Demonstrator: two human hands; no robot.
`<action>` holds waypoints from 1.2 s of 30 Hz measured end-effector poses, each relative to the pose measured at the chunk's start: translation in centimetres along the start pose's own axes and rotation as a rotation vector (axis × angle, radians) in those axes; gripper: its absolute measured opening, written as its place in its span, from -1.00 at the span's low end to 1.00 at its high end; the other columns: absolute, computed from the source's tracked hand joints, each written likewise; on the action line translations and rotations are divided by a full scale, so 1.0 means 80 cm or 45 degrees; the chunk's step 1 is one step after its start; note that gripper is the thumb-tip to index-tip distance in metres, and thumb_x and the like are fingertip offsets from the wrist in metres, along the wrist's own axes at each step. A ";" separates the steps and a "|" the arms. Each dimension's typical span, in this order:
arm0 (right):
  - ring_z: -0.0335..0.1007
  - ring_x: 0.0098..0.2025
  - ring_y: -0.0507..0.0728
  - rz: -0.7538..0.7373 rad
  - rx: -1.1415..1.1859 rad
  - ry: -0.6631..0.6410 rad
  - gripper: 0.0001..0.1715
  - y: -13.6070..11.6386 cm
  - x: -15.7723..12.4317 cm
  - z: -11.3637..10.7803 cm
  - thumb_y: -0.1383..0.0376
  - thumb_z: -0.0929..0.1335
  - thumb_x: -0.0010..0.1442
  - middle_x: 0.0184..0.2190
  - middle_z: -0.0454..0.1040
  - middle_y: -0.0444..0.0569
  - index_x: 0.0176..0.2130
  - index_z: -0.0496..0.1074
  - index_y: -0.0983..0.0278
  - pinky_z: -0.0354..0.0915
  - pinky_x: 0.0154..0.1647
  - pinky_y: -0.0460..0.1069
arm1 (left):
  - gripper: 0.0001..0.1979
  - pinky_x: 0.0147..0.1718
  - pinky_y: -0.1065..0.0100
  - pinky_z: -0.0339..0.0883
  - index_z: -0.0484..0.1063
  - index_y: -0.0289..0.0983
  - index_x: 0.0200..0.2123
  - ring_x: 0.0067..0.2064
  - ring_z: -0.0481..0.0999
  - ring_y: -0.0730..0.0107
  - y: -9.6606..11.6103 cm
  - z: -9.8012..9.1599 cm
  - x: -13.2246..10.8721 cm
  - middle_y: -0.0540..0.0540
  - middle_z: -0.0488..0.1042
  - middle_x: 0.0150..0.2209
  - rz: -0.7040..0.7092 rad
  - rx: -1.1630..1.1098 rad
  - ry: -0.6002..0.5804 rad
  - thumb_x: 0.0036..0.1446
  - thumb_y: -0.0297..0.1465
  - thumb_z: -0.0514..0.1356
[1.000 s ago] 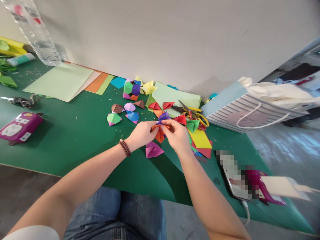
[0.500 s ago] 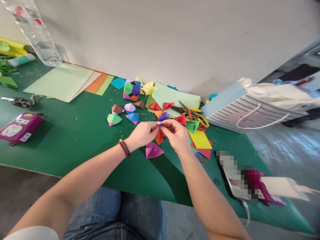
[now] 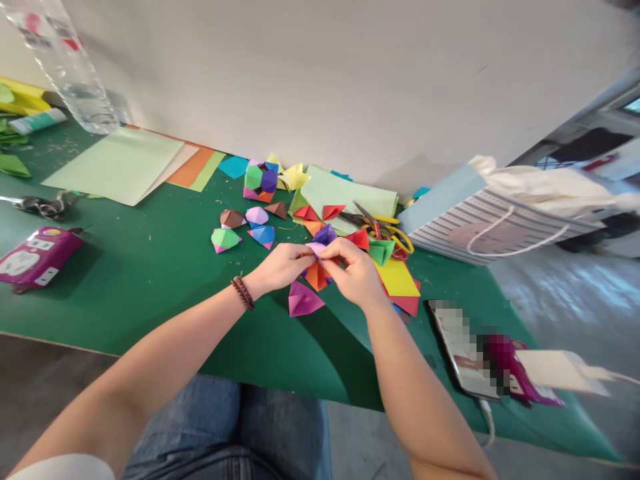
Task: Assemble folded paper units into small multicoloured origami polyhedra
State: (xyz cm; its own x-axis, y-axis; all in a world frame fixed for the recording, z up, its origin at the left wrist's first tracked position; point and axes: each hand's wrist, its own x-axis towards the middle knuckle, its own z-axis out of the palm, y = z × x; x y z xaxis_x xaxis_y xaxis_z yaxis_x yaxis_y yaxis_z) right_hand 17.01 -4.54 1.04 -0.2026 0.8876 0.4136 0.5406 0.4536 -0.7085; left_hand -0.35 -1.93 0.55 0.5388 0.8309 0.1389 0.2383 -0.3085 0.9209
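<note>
Near middle of green cutting mat point(image 3: 150, 300), toward front edge, left hand point(image 3: 283, 267) and right hand point(image 3: 354, 270) are both almost closed, pinching small folded paper unit point(image 3: 316, 275) between them, orange w/ pale pink flap on top. Magenta paper piece point(image 3: 304, 300) lies just below hands, yellow paper sheet point(image 3: 397, 279) just to right.

Wide room over the green table point(image 3: 150, 287) to the side of the left hand point(image 3: 281, 267). Folded paper point(image 3: 303, 299) just below both hands, and past the right hand point(image 3: 354, 270), scissors point(image 3: 377, 223) and a striped bag point(image 3: 480, 230) in the way.
</note>
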 end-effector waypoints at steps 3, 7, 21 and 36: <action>0.37 -0.31 0.12 -0.044 -0.047 -0.021 -0.88 -0.005 0.000 -0.006 0.31 0.32 0.14 -0.41 0.43 -0.10 -0.43 0.40 0.17 0.31 -0.24 0.04 | -0.77 -0.49 0.45 0.11 0.40 -0.31 -0.46 -0.47 0.28 0.48 -0.001 -0.002 0.000 0.02 0.34 -0.51 0.022 0.037 -0.006 0.15 -0.43 -0.01; 0.42 -0.21 0.15 0.200 0.183 -0.087 -0.84 -0.003 0.001 -0.013 0.21 0.31 0.16 -0.31 0.51 -0.07 -0.34 0.48 0.17 0.33 -0.17 0.06 | -0.76 -0.45 0.43 0.10 0.36 -0.29 -0.49 -0.46 0.29 0.46 0.001 -0.003 -0.001 -0.01 0.36 -0.50 0.170 0.316 0.009 0.18 -0.47 -0.02; 0.37 -0.41 0.11 0.375 -0.070 -0.383 -0.82 -0.007 0.000 -0.022 0.12 0.30 0.21 -0.44 0.47 -0.14 -0.33 0.40 0.15 0.26 -0.37 0.01 | -0.76 -0.41 0.40 0.12 0.36 -0.28 -0.43 -0.41 0.36 0.39 0.000 0.003 -0.002 -0.09 0.45 -0.42 0.250 0.625 -0.043 0.21 -0.50 -0.05; 0.34 -0.29 0.15 -0.062 -0.440 -0.179 -0.83 -0.013 0.003 -0.007 0.32 0.23 0.28 -0.40 0.43 -0.02 -0.38 0.27 0.23 0.17 -0.30 -0.01 | -0.74 -0.50 0.45 0.12 0.30 -0.29 -0.50 -0.49 0.27 0.51 0.012 -0.009 0.000 0.04 0.32 -0.53 0.069 0.340 -0.058 0.21 -0.44 -0.04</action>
State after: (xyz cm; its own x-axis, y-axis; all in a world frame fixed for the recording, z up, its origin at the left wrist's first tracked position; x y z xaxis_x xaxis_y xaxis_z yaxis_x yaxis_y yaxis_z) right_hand 16.83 -4.84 2.21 -0.3322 0.8788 0.3425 0.7661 0.4633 -0.4455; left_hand -0.73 -1.87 1.70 0.5912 0.7898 0.1635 0.4093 -0.4685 0.7829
